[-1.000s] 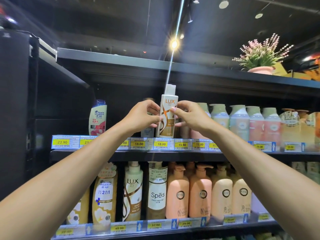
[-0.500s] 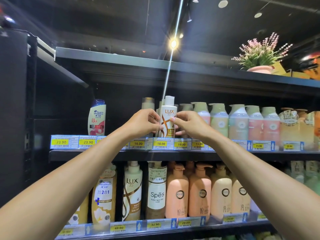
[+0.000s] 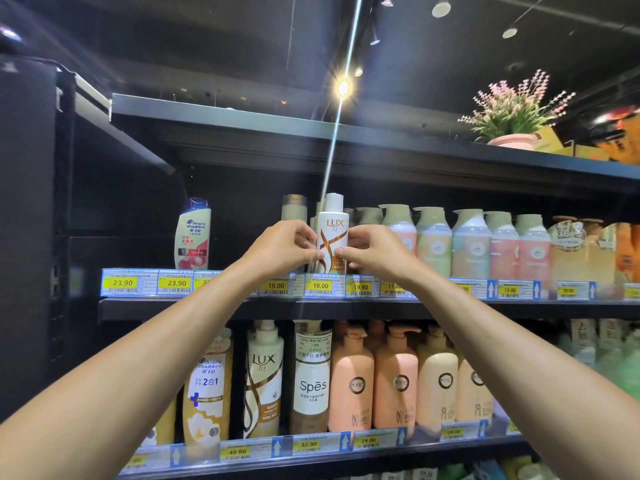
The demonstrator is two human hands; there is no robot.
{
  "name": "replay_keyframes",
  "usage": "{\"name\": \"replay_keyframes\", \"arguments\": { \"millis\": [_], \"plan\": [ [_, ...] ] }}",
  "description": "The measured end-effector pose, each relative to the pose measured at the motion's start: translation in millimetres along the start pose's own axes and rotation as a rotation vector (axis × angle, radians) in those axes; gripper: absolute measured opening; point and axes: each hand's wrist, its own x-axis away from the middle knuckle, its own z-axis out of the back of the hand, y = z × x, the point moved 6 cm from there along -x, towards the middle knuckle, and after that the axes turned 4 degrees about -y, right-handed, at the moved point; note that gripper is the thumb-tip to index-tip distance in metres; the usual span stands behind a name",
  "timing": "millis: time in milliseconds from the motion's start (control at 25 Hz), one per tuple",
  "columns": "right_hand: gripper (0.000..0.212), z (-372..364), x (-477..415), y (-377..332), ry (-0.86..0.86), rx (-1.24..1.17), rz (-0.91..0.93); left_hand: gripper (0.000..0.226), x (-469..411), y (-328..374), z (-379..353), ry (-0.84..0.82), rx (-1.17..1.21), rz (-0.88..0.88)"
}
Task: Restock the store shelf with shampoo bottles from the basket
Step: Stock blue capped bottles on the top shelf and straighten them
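A white LUX shampoo bottle (image 3: 331, 233) with a gold ribbon print stands upright at the front of the upper shelf (image 3: 346, 308), above an 18.00 price tag. My left hand (image 3: 282, 247) holds its left side and my right hand (image 3: 375, 251) holds its right side, fingertips pinching the lower label. Behind it stands another pale-capped bottle (image 3: 294, 207), partly hidden. The basket is out of view.
A Head & Shoulders bottle (image 3: 193, 233) stands alone at the shelf's left. Pastel pump bottles (image 3: 471, 244) fill the right side. The lower shelf holds a big LUX bottle (image 3: 264, 379), a Spes bottle (image 3: 311, 375) and peach pump bottles (image 3: 351, 379). A potted plant (image 3: 512, 112) sits on top.
Both hands have lowered the LUX bottle from above the shelf edge down onto the upper shelf, keeping their hold on its sides.
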Motion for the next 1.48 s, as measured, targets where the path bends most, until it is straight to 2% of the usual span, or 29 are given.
{"name": "replay_keyframes", "arguments": {
  "millis": [240, 440, 520, 640, 760, 920, 1040, 1280, 1480],
  "plan": [
    [0.027, -1, 10, -10, 0.032, 0.103, -0.039, 0.028, 5, -1, -1, -0.005, 0.028, 0.009],
    [0.024, -8, 24, -20, 0.090, 0.217, -0.092, 0.028, 20, -5, 10, 0.016, -0.129, -0.009],
    [0.027, -10, 33, -23, 0.171, 0.272, -0.118, 0.032, 31, -5, 14, 0.070, -0.270, -0.072],
    [0.024, -8, 59, -36, 0.403, 0.472, -0.104, 0.039, 49, -3, 17, 0.200, -0.502, -0.256],
    [0.023, -20, 88, -48, 0.494, 0.639, -0.046, 0.049, 67, -12, 15, 0.256, -0.577, -0.353],
    [0.044, -45, 120, -56, 0.447, 0.803, -0.042, 0.055, 100, -29, 15, 0.260, -0.649, -0.393],
    [0.054, -69, 143, -62, 0.393, 0.838, -0.078, 0.058, 138, -44, 25, 0.235, -0.693, -0.363],
    [0.062, -142, 201, -66, 0.216, 0.760, -0.088, 0.062, 243, -85, 33, 0.117, -0.782, -0.224],
    [0.064, -240, 264, -73, 0.022, 0.703, -0.079, 0.066, 365, -137, 32, -0.022, -0.818, -0.100]
  ]
}}
